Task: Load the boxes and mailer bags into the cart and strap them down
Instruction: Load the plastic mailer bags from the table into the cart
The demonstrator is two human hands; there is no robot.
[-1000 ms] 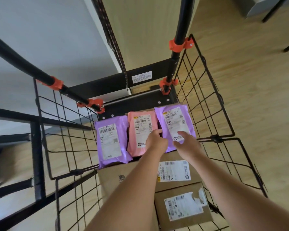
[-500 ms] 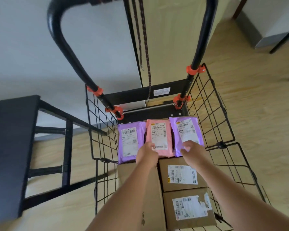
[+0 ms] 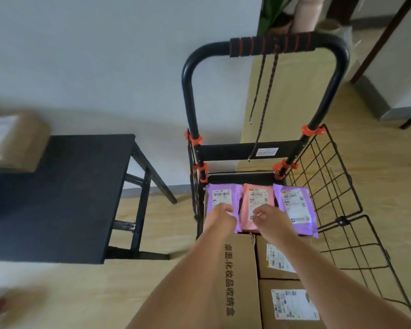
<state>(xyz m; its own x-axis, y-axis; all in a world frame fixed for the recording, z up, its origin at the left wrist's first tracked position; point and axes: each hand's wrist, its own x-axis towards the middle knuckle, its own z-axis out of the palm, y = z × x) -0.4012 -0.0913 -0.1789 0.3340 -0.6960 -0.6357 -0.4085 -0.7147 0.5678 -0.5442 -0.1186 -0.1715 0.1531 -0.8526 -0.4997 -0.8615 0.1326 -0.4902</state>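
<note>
While over mailer bags (image 3: pixel 256 198) in the cart (image 3: pixel 233 151), left hand (image 3: pixel 220 216) curled, grip unclear; right hand (image 3: pixel 269 218) loosely curled, empty.

My left hand (image 3: pixel 220 216): bare from fingertips to wrist.
My right hand (image 3: pixel 272 218): bare from fingertips to wrist.
My left forearm (image 3: pixel 188 281): bare along its whole visible length.
My right forearm (image 3: pixel 323 276): bare likewise.

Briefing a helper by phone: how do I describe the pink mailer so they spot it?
Find the black wire cart. On the boxes at its handle end lies a row of three; the pink mailer is the middle one, between two purple mailers.
</note>
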